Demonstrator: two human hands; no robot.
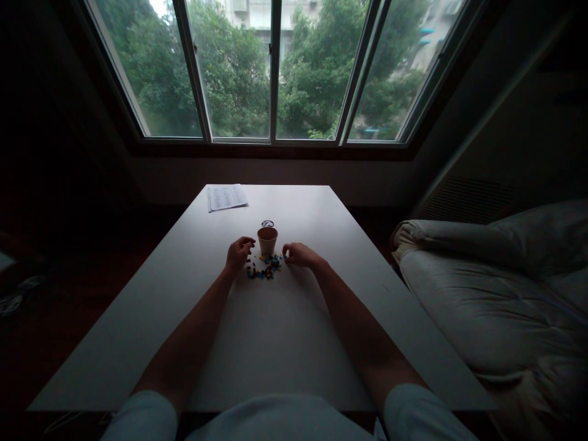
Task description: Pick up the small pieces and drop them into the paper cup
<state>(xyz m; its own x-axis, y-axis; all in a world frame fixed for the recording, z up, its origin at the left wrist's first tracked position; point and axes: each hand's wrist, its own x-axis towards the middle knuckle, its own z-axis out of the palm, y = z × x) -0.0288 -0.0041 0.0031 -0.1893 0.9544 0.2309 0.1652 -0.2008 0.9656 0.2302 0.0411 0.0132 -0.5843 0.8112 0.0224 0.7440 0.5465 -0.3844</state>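
A brown paper cup (267,243) stands upright on the white table (275,331), its mouth facing up. In front of it lies a loose scatter of small blue, yellow and dark pieces (266,269), too small to name. My left hand (239,253) is just left of the cup, raised a little, its fingers curled into a pinch; what they hold, if anything, is too small to make out. To the cup's right, my right hand (299,255) rests low at the edge of the scatter. Its thumb and fingertips are closed together by a small dark-blue piece (285,256).
Behind the cup lies a small ring-shaped dark item (267,224). Printed paper sheets (226,198) lie at the table's far left corner. A pale folded mattress or cushion (478,300) stands along the right side. A wide window (273,79) is beyond the table.
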